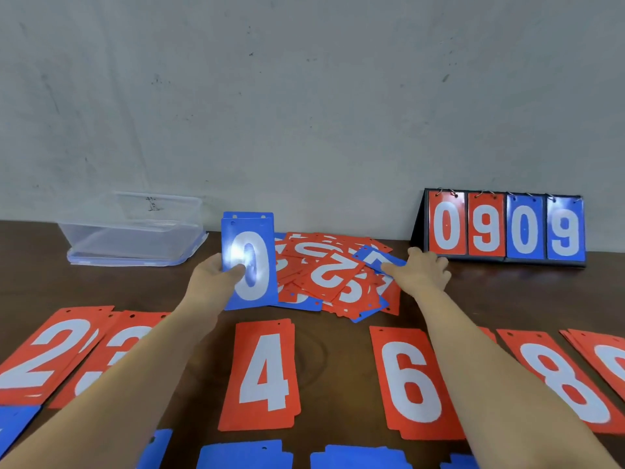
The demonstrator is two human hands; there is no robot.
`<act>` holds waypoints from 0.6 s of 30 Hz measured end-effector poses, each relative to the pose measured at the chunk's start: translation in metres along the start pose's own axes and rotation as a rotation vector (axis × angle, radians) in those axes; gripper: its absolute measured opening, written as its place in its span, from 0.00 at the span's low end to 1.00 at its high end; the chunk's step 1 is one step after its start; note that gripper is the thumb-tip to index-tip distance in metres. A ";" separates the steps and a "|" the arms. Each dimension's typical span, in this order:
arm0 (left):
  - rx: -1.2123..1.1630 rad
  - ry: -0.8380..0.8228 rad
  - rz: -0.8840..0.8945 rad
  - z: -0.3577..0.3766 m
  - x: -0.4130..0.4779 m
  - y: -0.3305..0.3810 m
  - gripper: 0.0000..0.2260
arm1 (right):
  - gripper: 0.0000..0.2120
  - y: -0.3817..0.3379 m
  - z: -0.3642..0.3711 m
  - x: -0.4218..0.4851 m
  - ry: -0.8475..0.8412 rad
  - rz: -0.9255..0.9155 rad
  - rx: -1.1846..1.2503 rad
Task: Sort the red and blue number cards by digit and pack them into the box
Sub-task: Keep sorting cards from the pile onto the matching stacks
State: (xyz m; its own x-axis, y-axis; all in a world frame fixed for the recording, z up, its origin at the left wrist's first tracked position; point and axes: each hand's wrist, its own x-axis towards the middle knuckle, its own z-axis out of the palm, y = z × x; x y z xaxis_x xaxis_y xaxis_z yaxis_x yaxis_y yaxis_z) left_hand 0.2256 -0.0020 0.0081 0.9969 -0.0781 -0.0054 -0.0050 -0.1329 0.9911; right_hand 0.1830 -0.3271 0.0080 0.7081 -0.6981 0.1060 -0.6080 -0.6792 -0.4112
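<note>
Presently, the blue card (375,257) lies tilted on the top right of the pile (331,275). Its long axis runs roughly left to right, so its right end points straight at the right grip (422,274). That grip is clamped on this end, thumb on the face. The digit is partly covered and cannot be read. The left grip (213,275) is occupied: it pinches the 0 cards (248,262), at least two blue ones, upright by their left edge, just left of the pile. The right grip is therefore the nearer, and the one to lift this card.

Cards are thin, stiff, glossy rectangles in red or blue, with white digits and punched holes along one short edge. Glare sits on the 0. They are judged slippery and liable to slide when stacked. The pile is loose and overlapping, mostly red.

Nearer the person, red stacks (262,377) lie in a row showing 2, 3, 4, 6 and 8. Blue stacks (245,455) lie along the near edge.

The box (135,231), clear plastic and open, stands far left on the table (338,353), on what seems its lid, well apart from both grips. A scoreboard (507,228) reading 0909 stands far right.
</note>
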 end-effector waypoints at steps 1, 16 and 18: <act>0.010 0.000 -0.002 0.004 0.001 -0.001 0.06 | 0.34 0.004 0.003 0.006 -0.042 -0.014 -0.026; 0.077 -0.043 0.036 0.027 -0.018 0.015 0.04 | 0.06 0.016 -0.005 0.032 0.119 0.111 0.111; 0.071 -0.039 0.019 0.026 -0.028 0.019 0.07 | 0.05 0.015 -0.015 0.028 0.117 0.168 0.328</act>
State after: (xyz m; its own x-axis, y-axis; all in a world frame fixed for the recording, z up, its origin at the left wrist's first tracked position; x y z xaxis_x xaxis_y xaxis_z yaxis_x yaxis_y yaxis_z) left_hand 0.1956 -0.0279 0.0233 0.9928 -0.1198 0.0071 -0.0312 -0.2005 0.9792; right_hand 0.1887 -0.3602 0.0187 0.5512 -0.8275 0.1070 -0.5516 -0.4576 -0.6974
